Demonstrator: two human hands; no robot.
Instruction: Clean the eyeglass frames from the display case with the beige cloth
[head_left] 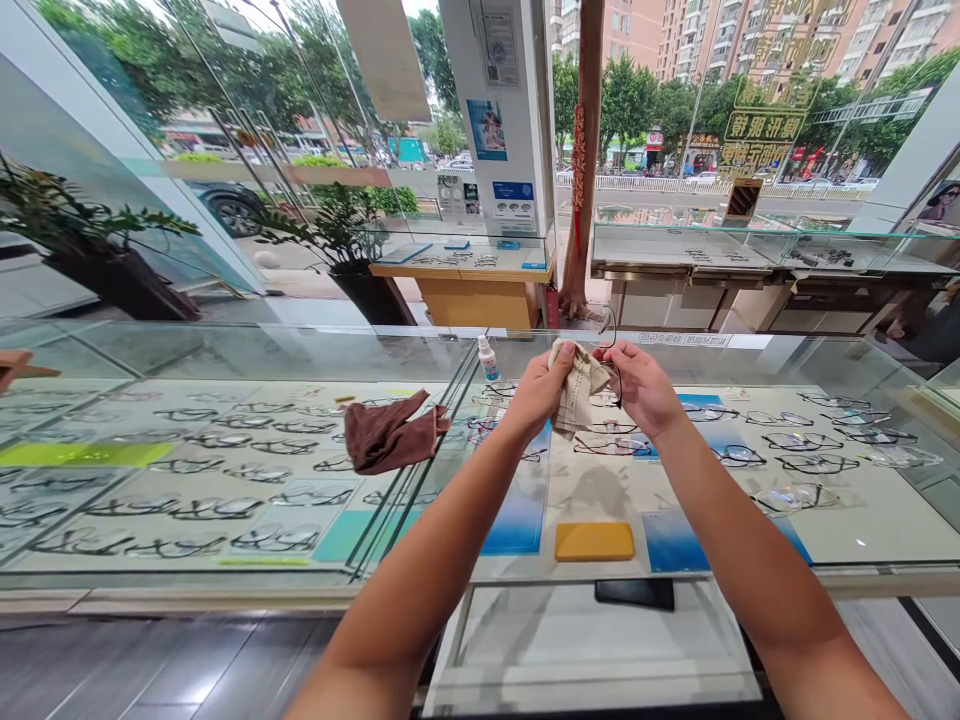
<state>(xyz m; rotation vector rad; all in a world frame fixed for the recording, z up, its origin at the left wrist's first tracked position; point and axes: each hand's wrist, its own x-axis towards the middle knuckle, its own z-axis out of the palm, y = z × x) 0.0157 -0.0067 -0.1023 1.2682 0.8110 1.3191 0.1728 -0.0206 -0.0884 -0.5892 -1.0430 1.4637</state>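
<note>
My left hand [541,385] is closed on a beige cleaning cloth [577,395], held up over the glass display counter [420,350]. My right hand [639,385] pinches a pair of thin dark-framed glasses [613,375], partly wrapped in the cloth. Both hands meet above the counter's middle. A small spray bottle [488,358] with a blue cap stands on the glass just left of my left hand.
A brown cloth [390,432] lies crumpled on the counter glass to the left. Rows of glasses [210,470] fill the case below. A yellow pad [594,541] and a black phone-like object [634,593] lie near the front edge. More display counters [750,250] stand behind.
</note>
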